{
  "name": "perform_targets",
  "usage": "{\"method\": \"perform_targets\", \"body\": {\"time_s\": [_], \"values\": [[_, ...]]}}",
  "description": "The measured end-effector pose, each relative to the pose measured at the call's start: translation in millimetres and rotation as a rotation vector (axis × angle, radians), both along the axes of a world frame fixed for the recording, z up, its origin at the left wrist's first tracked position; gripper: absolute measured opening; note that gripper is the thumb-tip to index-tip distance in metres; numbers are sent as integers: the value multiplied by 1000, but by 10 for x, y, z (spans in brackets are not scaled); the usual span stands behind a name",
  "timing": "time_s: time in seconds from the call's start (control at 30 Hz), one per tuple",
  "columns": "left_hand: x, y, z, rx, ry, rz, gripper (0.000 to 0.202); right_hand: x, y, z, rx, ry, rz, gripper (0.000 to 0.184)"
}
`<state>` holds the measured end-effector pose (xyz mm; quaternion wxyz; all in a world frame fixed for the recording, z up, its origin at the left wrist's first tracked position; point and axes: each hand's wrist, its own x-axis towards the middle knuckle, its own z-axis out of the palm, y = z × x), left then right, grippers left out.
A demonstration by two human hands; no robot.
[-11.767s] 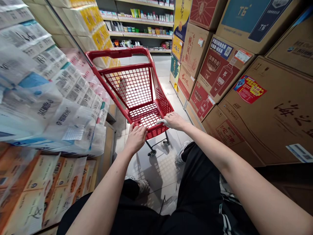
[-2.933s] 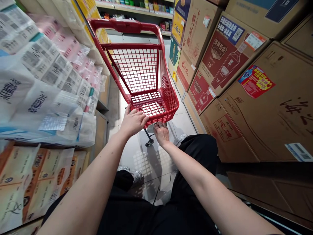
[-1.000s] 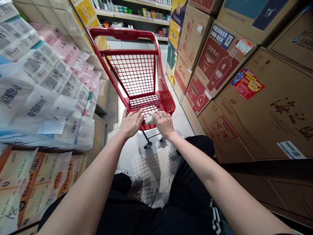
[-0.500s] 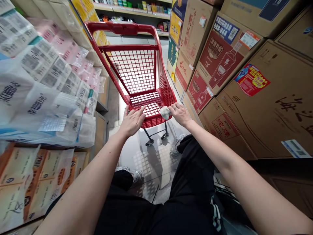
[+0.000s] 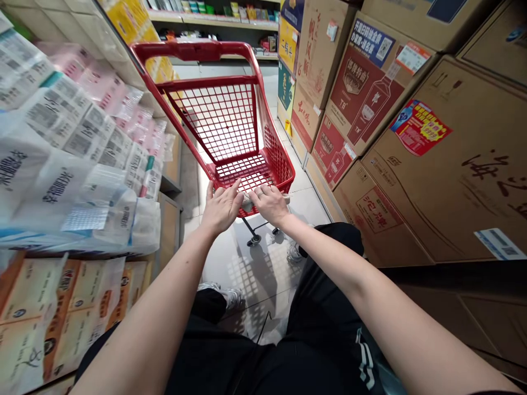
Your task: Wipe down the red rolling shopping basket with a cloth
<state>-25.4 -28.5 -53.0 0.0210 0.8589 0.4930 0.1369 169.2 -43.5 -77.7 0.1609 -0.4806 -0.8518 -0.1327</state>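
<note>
A red plastic shopping cart with grid walls stands in front of me. At its near left corner, my left hand lies with its fingers spread, holding nothing. Close beside it, my right hand is closed over a pale grey-white cloth on the cart's near rim. Most of the cloth is hidden under the fingers, with only small bits showing.
Tall cardboard cartons are stacked along the right side. On the left are plastic-wrapped paper packs and orange-and-cream packs. Shelves with goods cross the far end. The cart's wheels rest on the tiled floor.
My right hand has moved left along the cart's near rim with the cloth, from the right corner to beside my left hand. My left hand has stayed nearly in place.
</note>
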Motion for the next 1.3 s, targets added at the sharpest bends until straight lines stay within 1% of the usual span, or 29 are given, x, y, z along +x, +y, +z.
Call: {"method": "perform_targets", "body": {"time_s": [0.07,0.17,0.27,0.4,0.43,0.5,0.57,0.63,0.7,0.83,0.93,1.0,1.1,1.3], "values": [[-24,-6,18,7,22,-23,62,-63,-5,14,10,-1,17,35],[-57,-22,57,4,62,-76,61,51,23,29,3,-28,96,34],[-49,-33,74,-1,70,-97,60,371,89,30,-1,-41,120,33],[16,-47,48,12,57,-101,59,914,206,44,-30,3,21,29],[39,-59,39,19,59,-102,59,1023,234,50,-41,2,21,29],[89,-96,29,39,69,-99,60,1167,279,53,-51,-11,30,29],[132,-139,34,65,89,-98,61,1219,307,42,-48,-12,24,28],[148,-163,59,98,127,-118,59,1218,327,23,-47,10,3,28],[123,-139,102,113,170,-178,52,1208,351,11,-57,28,0,28],[-1,35,208,70,194,-287,41,1222,438,22,-91,25,35,28],[-49,145,258,66,251,-305,42,1216,510,17,-95,36,34,30],[-40,165,266,82,284,-305,42,1163,528,-9,-91,61,18,33],[6,145,244,96,282,-294,41,951,464,-68,-87,94,13,35],[74,126,160,151,265,-244,41,252,160,-148,-50,121,26,38]]}}
